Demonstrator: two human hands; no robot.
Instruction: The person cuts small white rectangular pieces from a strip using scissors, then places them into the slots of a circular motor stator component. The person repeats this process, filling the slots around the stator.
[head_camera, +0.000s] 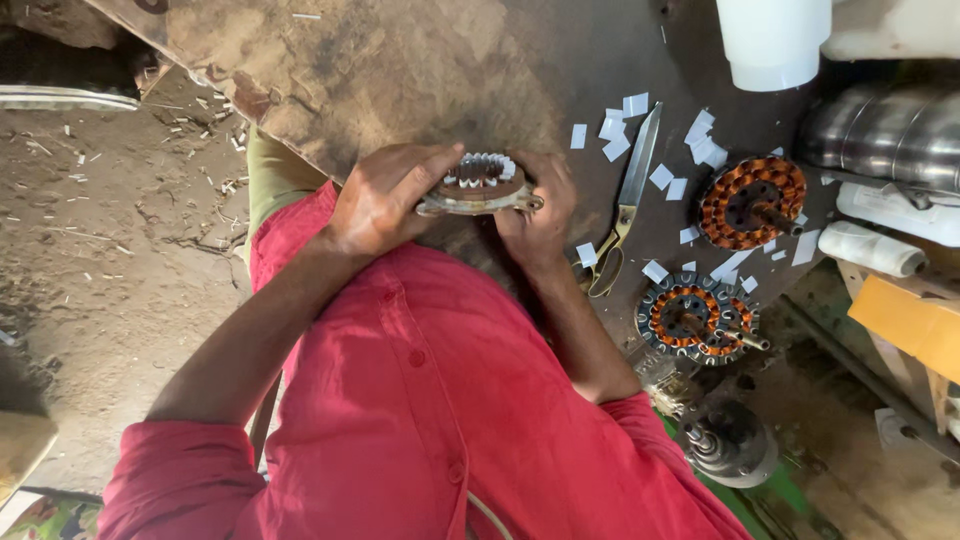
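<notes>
Stator core (480, 185) clamped between left hand (385, 200) and right hand (540, 215) — scissors (625, 205) at 3 o'clock, wound stator (752, 202) beyond.

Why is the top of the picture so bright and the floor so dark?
Head view: the white container is glared almost blank; the metal tank shines in streaks; the floor lies dim; the hands and stator look sharp.

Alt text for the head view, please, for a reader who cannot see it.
A person in a red shirt grips a round motor stator with white slot liners between the left hand and right hand over a dark worktable. Scissors, white paper slips and two copper-wound stators lie at the side.
</notes>
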